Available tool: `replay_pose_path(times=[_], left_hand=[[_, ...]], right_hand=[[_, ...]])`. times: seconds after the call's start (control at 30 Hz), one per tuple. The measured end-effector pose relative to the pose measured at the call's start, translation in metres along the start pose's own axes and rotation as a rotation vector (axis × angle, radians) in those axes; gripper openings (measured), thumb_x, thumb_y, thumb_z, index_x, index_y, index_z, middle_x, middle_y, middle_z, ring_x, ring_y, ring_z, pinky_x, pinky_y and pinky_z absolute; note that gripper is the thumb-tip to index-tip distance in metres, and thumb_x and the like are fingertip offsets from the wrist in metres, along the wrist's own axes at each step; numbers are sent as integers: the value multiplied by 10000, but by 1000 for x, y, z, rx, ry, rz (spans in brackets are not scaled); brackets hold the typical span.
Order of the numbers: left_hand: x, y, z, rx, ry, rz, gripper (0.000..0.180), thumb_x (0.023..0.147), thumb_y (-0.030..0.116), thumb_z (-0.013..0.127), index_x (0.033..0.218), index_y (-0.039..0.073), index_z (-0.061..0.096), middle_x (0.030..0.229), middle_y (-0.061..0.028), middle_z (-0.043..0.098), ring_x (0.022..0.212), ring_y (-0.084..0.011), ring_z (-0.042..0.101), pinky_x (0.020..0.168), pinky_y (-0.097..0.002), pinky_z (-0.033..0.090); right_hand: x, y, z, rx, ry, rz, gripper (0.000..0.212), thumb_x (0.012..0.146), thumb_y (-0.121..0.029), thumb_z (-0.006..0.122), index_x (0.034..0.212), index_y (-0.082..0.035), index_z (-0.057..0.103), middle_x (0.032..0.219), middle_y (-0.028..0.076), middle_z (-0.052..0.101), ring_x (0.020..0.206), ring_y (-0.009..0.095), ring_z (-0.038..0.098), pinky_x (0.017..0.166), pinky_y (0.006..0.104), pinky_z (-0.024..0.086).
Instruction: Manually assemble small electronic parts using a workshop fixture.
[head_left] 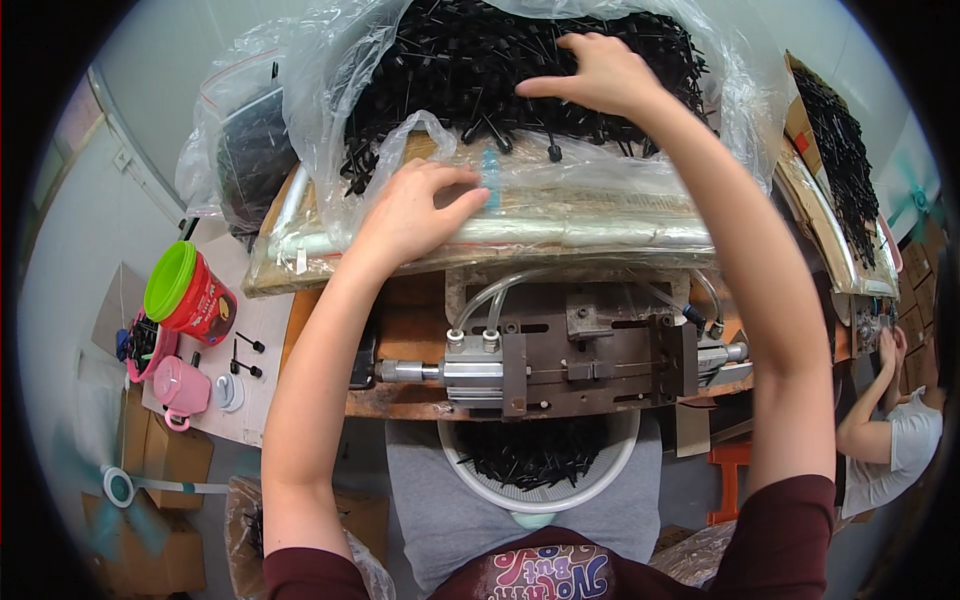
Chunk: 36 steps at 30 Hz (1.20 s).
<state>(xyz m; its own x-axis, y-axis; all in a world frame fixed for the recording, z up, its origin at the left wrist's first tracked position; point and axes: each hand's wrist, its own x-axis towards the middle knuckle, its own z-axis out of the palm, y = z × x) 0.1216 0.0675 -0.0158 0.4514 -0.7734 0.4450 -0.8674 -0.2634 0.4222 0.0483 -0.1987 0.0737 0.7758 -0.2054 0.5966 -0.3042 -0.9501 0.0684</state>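
Observation:
My right hand (610, 78) hovers over or just touches a large heap of small black parts (450, 70) with thin stems; its thumb and fingers are apart, with nothing seen between them. My left hand (418, 212) is at the near edge of the heap's plastic-lined tray (600, 205), with curved fingers and the thumb held away from them. No part shows in it. Clear plastic sheeting (330, 95) surrounds the heap. Below the tray stands a metal fixture (590, 365) with air cylinders and clear hoses. A white basket (628, 440) of similar black parts rests on my lap.
At left on the bench are a red tub with a green rim (205, 300), a pink lidded cup (182, 388) and several loose black parts (246, 358). A fan (118, 487) stands lower left. Another person (895, 435) works at right beside a second heap of black parts (840, 150).

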Motion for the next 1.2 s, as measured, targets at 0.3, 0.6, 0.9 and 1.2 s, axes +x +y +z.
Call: replay_pose_path(times=[0.3,0.6,0.9,1.2], left_hand=[[-4,-3,4,-55,44,28,407,898,354,677,1130,23,727,1193,-159,693,1164,-297,598,1034,-390,438],[-6,-3,3,-62,56,19,402,891,346,681,1123,21,729,1170,-157,704,1160,-296,596,1027,-386,440],[-4,-9,2,-27,61,33,374,892,321,705,1115,21,729,1157,-155,706,1143,-295,609,1015,-369,441],[3,-10,7,-137,19,34,268,915,188,686,1106,4,717,1193,-157,695,1138,-263,617,1015,-348,441]], right_hand=[[45,-48,80,-61,17,387,1038,626,-571,835,1421,-41,428,1445,216,438,1300,421,482,1027,566,415],[55,-42,76,-31,-168,393,1036,620,-497,855,1483,-160,390,1484,193,403,1309,446,483,1008,596,446],[47,-46,54,2,-258,414,950,614,-459,872,1423,-164,470,1375,157,563,1258,354,577,1016,530,487],[18,-19,34,-37,-300,210,731,687,-302,862,1332,-117,572,1321,150,598,1199,327,617,920,458,542]])
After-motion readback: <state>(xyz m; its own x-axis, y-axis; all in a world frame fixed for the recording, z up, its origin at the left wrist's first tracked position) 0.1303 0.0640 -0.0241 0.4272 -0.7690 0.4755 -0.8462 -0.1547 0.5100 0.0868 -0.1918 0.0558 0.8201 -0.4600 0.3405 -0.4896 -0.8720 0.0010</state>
